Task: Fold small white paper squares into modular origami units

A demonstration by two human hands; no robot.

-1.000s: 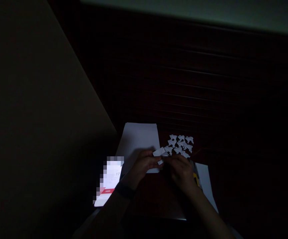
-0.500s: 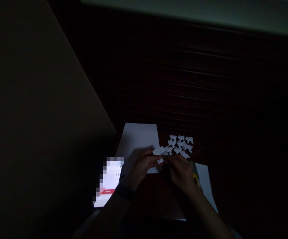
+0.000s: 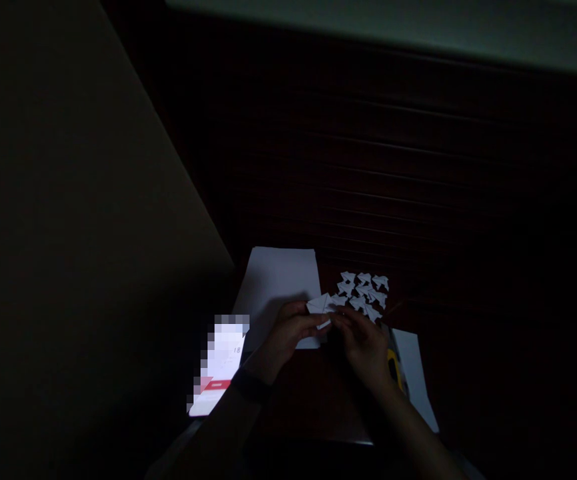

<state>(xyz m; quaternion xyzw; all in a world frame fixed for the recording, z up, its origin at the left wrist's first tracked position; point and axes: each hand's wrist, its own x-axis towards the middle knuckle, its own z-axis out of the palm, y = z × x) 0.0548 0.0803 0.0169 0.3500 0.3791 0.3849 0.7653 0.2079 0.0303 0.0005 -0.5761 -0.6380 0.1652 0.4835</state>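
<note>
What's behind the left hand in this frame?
Behind the left hand, white paper shows on the dark table. What the hand covers can't be seen; the folded piece it holds hides some too.

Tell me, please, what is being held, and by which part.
A folded white paper piece: left hand at its near left side, right hand apparently at its right edge.

Lit, rect. red-and-white-screened phone (image 3: pixel 220 363) is seen at L; yellow, loop-shaped item (image 3: pixel 398 373) is part. hidden at R.

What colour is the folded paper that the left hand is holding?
The folded paper is white; it shows in the head view, dimly lit.
</note>
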